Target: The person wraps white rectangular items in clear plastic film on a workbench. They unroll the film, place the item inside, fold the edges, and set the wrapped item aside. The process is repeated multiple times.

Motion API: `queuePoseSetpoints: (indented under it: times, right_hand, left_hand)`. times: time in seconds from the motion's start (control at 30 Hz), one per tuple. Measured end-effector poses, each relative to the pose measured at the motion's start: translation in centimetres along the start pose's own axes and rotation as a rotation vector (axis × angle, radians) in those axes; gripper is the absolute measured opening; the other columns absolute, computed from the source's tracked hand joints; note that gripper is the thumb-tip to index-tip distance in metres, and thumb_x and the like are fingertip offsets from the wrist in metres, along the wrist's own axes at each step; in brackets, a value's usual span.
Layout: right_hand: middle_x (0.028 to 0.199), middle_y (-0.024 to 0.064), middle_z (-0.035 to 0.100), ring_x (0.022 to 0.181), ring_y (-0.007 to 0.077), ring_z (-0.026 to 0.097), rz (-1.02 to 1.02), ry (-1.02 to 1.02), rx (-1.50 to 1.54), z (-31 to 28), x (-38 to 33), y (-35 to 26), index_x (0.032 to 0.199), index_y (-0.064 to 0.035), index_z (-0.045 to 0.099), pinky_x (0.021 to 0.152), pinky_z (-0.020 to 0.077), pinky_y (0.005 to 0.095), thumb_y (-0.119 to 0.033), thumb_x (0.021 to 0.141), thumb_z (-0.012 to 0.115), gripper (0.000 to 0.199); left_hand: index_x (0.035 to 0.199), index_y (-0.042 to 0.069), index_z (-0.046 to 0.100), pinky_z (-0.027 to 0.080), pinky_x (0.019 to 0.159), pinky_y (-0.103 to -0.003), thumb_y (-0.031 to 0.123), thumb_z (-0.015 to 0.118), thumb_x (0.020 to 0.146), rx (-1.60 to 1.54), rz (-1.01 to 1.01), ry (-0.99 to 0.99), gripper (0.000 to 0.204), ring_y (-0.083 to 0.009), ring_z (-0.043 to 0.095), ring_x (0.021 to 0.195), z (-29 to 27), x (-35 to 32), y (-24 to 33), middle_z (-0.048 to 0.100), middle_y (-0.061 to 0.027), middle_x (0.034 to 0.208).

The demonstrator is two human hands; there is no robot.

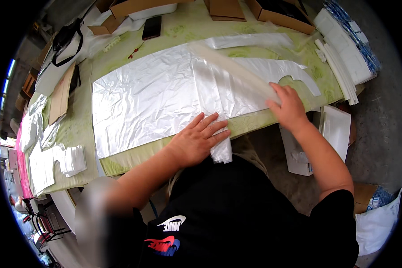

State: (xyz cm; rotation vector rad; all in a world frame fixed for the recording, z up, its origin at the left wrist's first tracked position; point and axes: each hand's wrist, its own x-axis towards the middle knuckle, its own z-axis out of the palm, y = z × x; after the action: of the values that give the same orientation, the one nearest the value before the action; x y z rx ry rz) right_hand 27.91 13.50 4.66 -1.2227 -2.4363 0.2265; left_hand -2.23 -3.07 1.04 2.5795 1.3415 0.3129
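A large white plastic carrier bag [143, 98], creased and shiny, lies spread across the table, its cut-out handles [295, 68] toward the right. My left hand [196, 139] rests on its near edge with the fingers stretched out. Under and beside those fingertips, a bunched white end of plastic [221, 153] hangs over the table edge. With my right hand [288, 107] I pinch the near end of a long pale, translucent strip [236, 71], which slants across the bag from the far middle. Whether it is a stiff strip or a fold of plastic is hard to tell.
A green patterned cloth [116, 166] covers the table. Folded white bags [71, 160] lie at left, near a cardboard piece [61, 93]. Far off are a dark phone [152, 27], small red scissors [135, 51] and open cardboard boxes [281, 15]. White rolls [337, 71] lie at right.
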Motion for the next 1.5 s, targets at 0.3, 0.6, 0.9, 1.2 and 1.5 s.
queuePoseSetpoints:
  times: [0.3,0.6,0.9,1.2,1.5]
  right_hand:
    - [0.113,0.0128,0.063,0.109,0.036,0.058,0.032,-0.071,-0.191,2.0,-0.2,1.3,0.135,-0.0134,0.065,0.1,0.0469,0.0455,-0.029,0.083,0.077,0.055]
    - [0.139,0.0093,0.053,0.13,0.0358,0.048,-0.55,-0.017,0.05,3.1,-2.0,-5.2,0.14,-0.0177,0.061,0.115,0.0374,0.0518,-0.02,0.076,0.08,0.067]
    - [0.134,0.0087,0.053,0.129,0.0335,0.049,-0.595,-0.169,0.21,5.6,-2.6,-6.4,0.125,-0.0156,0.066,0.113,0.0377,0.0529,-0.015,0.07,0.079,0.057]
    - [0.142,0.005,0.051,0.141,0.0365,0.041,-0.552,-0.181,0.2,5.1,-1.1,-7.4,0.114,-0.0238,0.075,0.121,0.0247,0.0655,-0.018,0.074,0.078,0.041]
    - [0.133,0.0057,0.06,0.133,0.0362,0.049,-0.622,-0.066,0.33,6.2,1.3,-6.9,0.105,-0.0195,0.077,0.117,0.035,0.0556,-0.01,0.078,0.077,0.028]
  left_hand:
    - [0.156,0.022,0.047,0.018,0.129,-0.054,0.016,0.067,0.086,0.042,-0.004,0.06,0.074,-0.0332,0.024,0.158,-0.2,-0.2,0.1,0.036,-0.0095,0.167]
    - [0.159,0.014,0.041,0.016,0.128,-0.059,0.029,0.075,0.08,0.009,-0.194,0.115,0.087,-0.0325,0.022,0.159,-0.2,-0.3,0.7,0.033,-0.0106,0.168]
    - [0.157,0.01,0.042,0.019,0.126,-0.06,0.027,0.078,0.077,-0.005,-0.184,0.151,0.09,-0.0318,0.028,0.156,-0.8,0.2,0.8,0.038,-0.0106,0.165]
    - [0.161,0.01,0.033,0.024,0.123,-0.063,0.033,0.08,0.079,-0.12,-0.253,0.247,0.097,-0.0326,0.041,0.149,-0.4,0.7,0.5,0.05,-0.0134,0.153]
    - [0.16,0.009,0.033,0.025,0.123,-0.06,0.031,0.085,0.073,-0.193,-0.313,0.185,0.104,-0.031,0.042,0.146,-1.5,1.2,0.3,0.052,-0.0127,0.15]
